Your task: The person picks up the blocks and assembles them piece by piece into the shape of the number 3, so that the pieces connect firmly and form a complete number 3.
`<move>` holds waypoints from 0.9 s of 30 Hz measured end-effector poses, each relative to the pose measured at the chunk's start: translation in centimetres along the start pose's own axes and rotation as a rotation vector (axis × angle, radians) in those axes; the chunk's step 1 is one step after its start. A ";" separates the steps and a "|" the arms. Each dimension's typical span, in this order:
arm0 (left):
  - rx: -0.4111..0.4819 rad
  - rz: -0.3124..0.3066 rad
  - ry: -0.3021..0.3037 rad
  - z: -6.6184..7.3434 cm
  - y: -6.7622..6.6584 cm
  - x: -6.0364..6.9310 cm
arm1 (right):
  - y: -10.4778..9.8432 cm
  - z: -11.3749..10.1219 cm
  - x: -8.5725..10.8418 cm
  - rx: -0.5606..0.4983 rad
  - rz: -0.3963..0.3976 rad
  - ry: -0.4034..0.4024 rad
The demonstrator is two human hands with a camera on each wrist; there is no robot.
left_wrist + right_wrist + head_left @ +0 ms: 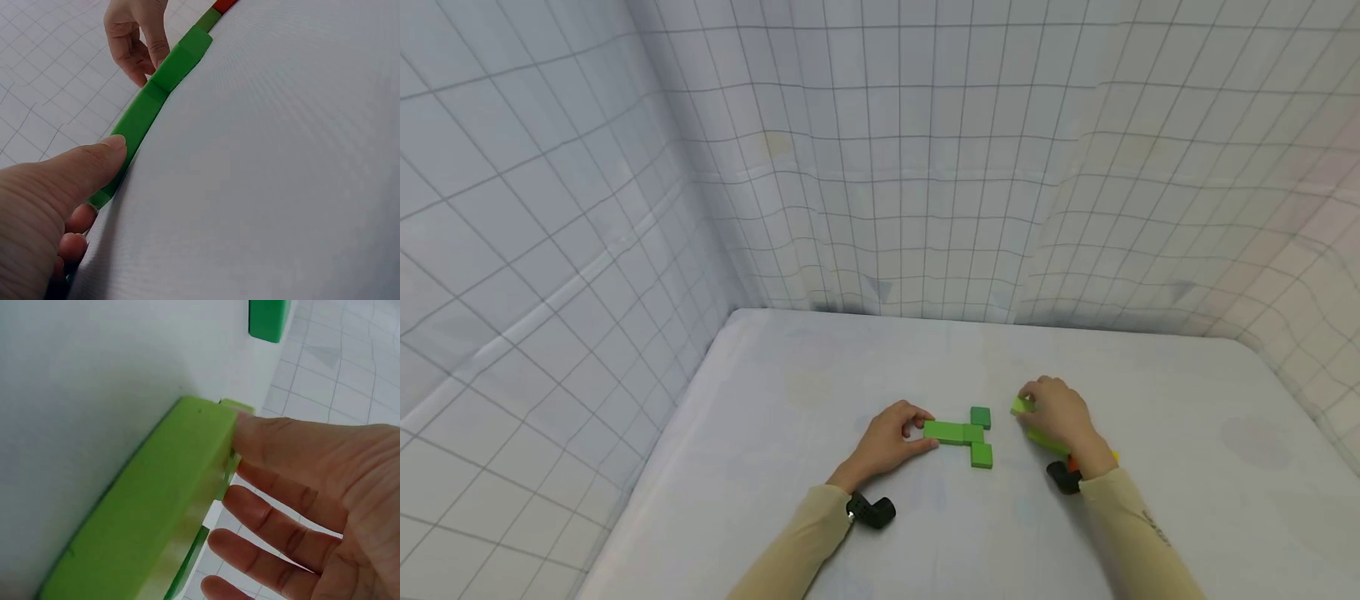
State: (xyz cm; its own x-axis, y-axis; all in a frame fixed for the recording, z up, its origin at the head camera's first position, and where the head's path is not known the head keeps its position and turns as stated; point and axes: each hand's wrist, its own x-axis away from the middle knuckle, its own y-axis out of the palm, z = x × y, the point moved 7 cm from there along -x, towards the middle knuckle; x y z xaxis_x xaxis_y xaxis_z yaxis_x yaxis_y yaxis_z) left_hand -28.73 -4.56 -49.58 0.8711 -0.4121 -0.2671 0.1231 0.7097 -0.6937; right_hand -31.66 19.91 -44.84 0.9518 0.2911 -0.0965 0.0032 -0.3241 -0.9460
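Observation:
My left hand point(891, 437) holds the left end of a long green block point(943, 431) between thumb and fingers, the block lying flat on the table. A small green square block point(973, 433) adjoins its right end. At that square's corners lie a darker green square point(981, 417) behind and another green square point(981, 455) in front. To the right, my right hand point(1060, 412) pinches a small lime-green block point(1021, 406). Under that hand a longer lime-green block point(144, 506) rests on the table; the right wrist view shows it close up, the small block mostly hidden.
Beneath the right wrist an orange-red block point(1072, 463) and a bit of a yellow block point(1116, 456) show, partly covered. Black wrist cameras point(874, 511) sit on both wrists. A white table point(820, 367) is bounded by gridded white curtains point(910, 167) at the back and sides.

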 end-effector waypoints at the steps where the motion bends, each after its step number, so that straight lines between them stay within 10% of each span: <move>1: 0.000 0.000 -0.001 0.0 0.0 0.0 | 0.0 -0.2 0.1 0.005 0.006 -0.014; 27: 0.004 -0.001 0.002 0.2 0.1 0.0 | 0.9 -3.7 6.2 0.198 0.149 -0.221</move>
State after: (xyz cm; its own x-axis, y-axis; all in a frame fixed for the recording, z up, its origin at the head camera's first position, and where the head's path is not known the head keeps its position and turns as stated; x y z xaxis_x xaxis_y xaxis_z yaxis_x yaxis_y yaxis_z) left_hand -28.63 -4.41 -49.54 0.8700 -0.4142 -0.2674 0.1263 0.7114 -0.6913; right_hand -24.62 18.07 -45.09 0.8479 0.4486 -0.2825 -0.2115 -0.2024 -0.9562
